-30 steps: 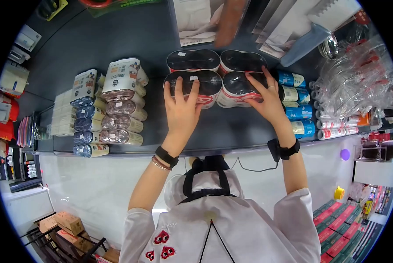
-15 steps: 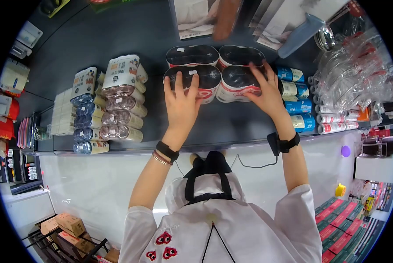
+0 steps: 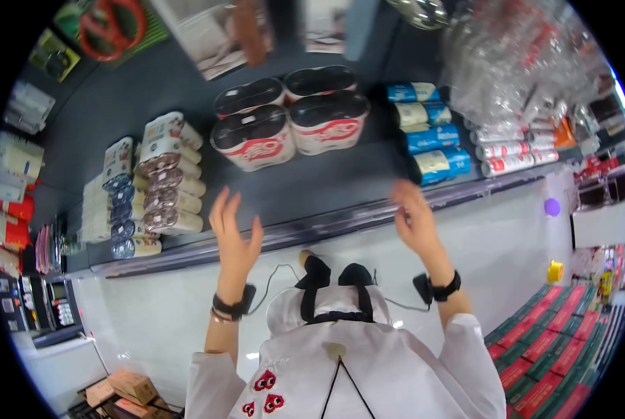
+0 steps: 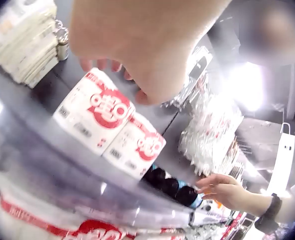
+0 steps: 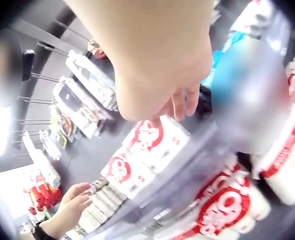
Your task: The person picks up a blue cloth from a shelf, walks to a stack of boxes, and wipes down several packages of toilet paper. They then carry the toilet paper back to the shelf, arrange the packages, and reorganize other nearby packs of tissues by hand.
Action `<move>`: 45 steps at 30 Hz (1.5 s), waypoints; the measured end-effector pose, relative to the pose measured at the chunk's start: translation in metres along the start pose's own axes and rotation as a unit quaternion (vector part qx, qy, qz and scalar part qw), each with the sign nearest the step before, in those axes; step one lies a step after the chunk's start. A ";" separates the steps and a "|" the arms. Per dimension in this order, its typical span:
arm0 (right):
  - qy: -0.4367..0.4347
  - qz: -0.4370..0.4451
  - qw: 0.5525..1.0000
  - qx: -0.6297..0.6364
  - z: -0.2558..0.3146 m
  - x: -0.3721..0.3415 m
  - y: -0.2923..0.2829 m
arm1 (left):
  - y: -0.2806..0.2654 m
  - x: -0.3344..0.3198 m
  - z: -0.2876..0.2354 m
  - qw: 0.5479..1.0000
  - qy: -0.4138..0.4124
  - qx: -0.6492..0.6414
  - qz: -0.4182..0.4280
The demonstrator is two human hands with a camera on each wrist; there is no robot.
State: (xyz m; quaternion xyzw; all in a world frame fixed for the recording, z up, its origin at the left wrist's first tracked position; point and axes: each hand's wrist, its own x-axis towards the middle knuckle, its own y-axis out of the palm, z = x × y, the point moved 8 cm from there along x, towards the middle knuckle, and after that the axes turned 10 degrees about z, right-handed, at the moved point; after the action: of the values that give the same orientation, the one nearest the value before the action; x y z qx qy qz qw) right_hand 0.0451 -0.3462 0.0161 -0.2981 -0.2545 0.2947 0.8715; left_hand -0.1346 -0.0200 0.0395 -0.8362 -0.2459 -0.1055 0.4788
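Several black-topped packs with white sides and red print [image 3: 260,150] stand in two rows on the dark shelf [image 3: 284,195]. In the head view my left hand [image 3: 234,234] hovers at the shelf's front edge, fingers spread loosely and holding nothing. Over the same edge, farther right, my right hand [image 3: 415,216] is blurred, its fingers loosely bent around nothing. Both hands are apart from the packs. The left wrist view shows the printed front of two packs [image 4: 97,110] beyond the fingers.
Left of the packs lie stacked brown-and-cream rolls [image 3: 176,195] and blue-ended rolls [image 3: 127,227]. Blue rolls [image 3: 434,140] and red-and-white rolls [image 3: 518,150] lie to the right, below clear plastic-wrapped goods [image 3: 508,63]. A clear strip [image 3: 326,230] runs along the shelf edge.
Both hands have let go of the front packs and drawn back toward the body, to the shelf edge. The head view has shifted, so the packs now appear farther left and show more of their fronts.
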 end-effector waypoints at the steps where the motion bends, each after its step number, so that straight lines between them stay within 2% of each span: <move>1: 0.021 0.014 1.000 -0.017 -0.023 -0.037 0.004 | 0.017 -0.022 0.001 1.000 0.000 -0.005 0.030; 2: 0.043 0.028 0.998 -0.032 -0.048 -0.078 0.010 | 0.035 -0.045 -0.001 0.998 0.000 -0.009 0.061; 4: 0.183 0.060 0.981 -0.017 -0.109 -0.176 0.027 | 0.067 -0.078 -0.028 0.990 0.051 0.013 0.128; 6: 0.270 0.092 0.958 -0.040 -0.167 -0.296 0.052 | 0.102 -0.103 -0.054 0.970 0.074 -0.061 0.221; 7: 0.347 0.146 0.924 -0.073 -0.188 -0.357 0.066 | 0.112 -0.112 -0.068 0.969 0.085 -0.063 0.224; 8: 0.437 0.190 0.877 -0.056 -0.209 -0.422 0.078 | 0.134 -0.123 -0.077 0.949 0.067 -0.086 0.295; 9: 0.456 0.171 0.872 -0.042 -0.223 -0.491 0.089 | 0.154 -0.132 -0.090 0.924 0.051 -0.106 0.365; 10: 0.490 0.248 0.831 -0.089 -0.245 -0.568 0.109 | 0.164 -0.135 -0.111 0.920 0.067 -0.105 0.373; 11: 0.428 0.433 0.782 -0.133 -0.258 -0.639 0.141 | 0.177 -0.137 -0.131 0.916 0.072 -0.110 0.379; 12: 0.323 0.585 0.728 -0.155 -0.270 -0.718 0.172 | 0.189 -0.137 -0.149 0.911 0.079 -0.117 0.387; 13: 0.499 0.526 0.688 -0.003 -0.227 -0.718 0.133 | 0.203 -0.141 -0.164 0.900 0.099 -0.103 0.411; 14: 0.655 0.409 0.626 0.114 -0.172 -0.711 0.088 | 0.213 -0.143 -0.183 0.890 0.127 -0.105 0.425; 15: 0.669 0.383 0.623 0.132 -0.162 -0.730 0.085 | 0.228 -0.147 -0.199 0.877 0.125 -0.098 0.453; 17: 0.592 0.343 0.712 0.158 -0.150 -0.756 0.078 | 0.257 -0.155 -0.231 0.850 0.141 -0.074 0.502; 18: 0.607 0.316 0.710 0.167 -0.159 -0.783 0.084 | 0.270 -0.156 -0.251 0.839 0.169 -0.079 0.511; 20: 0.656 0.154 0.727 0.136 -0.186 -0.828 0.094 | 0.295 -0.162 -0.284 0.812 0.203 -0.064 0.543; 21: 0.673 0.093 0.721 0.136 -0.191 -0.836 0.091 | 0.309 -0.163 -0.299 0.798 0.218 -0.067 0.558; 22: 0.681 0.071 0.715 0.142 -0.194 -0.839 0.090 | 0.322 -0.161 -0.317 0.788 0.240 -0.068 0.563; 24: 0.697 -0.063 0.703 0.126 -0.198 -0.841 0.077 | 0.347 -0.160 -0.352 0.753 0.276 -0.058 0.594; 26: 0.723 -0.110 0.664 0.157 -0.202 -0.830 0.063 | 0.375 -0.155 -0.381 0.731 0.306 -0.054 0.608; 27: 0.734 -0.131 0.646 0.163 -0.207 -0.823 0.056 | 0.392 -0.152 -0.383 0.720 0.298 -0.032 0.625; 28: 0.740 -0.124 0.656 0.083 -0.218 -0.807 0.031 | 0.431 -0.150 -0.408 0.701 0.303 -0.014 0.645; 29: 0.725 -0.126 0.669 0.100 -0.224 -0.798 0.012 | 0.452 -0.148 -0.415 0.688 0.298 0.003 0.662; 32: 0.719 -0.161 0.660 0.146 -0.250 -0.794 -0.023 | 0.513 -0.137 -0.445 0.664 0.298 0.012 0.685; 36: 0.740 -0.172 0.625 0.177 -0.267 -0.814 -0.069 | 0.610 -0.117 -0.488 0.621 0.310 0.070 0.716; 37: 0.750 -0.185 0.598 0.216 -0.264 -0.822 -0.075 | 0.628 -0.110 -0.504 0.615 0.318 0.088 0.717; 38: 0.755 -0.200 0.570 0.254 -0.266 -0.827 -0.084 | 0.650 -0.105 -0.523 0.607 0.328 0.085 0.719; 42: 0.742 -0.265 0.541 0.294 -0.283 -0.846 -0.115 | 0.721 -0.088 -0.621 0.565 0.398 0.125 0.711; 44: 0.733 -0.372 0.485 0.298 -0.285 -0.853 -0.142 | 0.746 -0.084 -0.687 0.549 0.464 0.123 0.685; 45: 0.730 -0.383 0.479 0.301 -0.292 -0.852 -0.152 | 0.755 -0.085 -0.722 0.535 0.493 0.106 0.678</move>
State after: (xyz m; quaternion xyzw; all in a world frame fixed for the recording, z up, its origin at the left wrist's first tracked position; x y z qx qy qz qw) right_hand -0.3124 -1.1193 -0.3124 0.0014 0.4893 -0.3336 0.8058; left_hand 0.2224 -0.9796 -0.1859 -0.5113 0.6602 -0.1178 0.5375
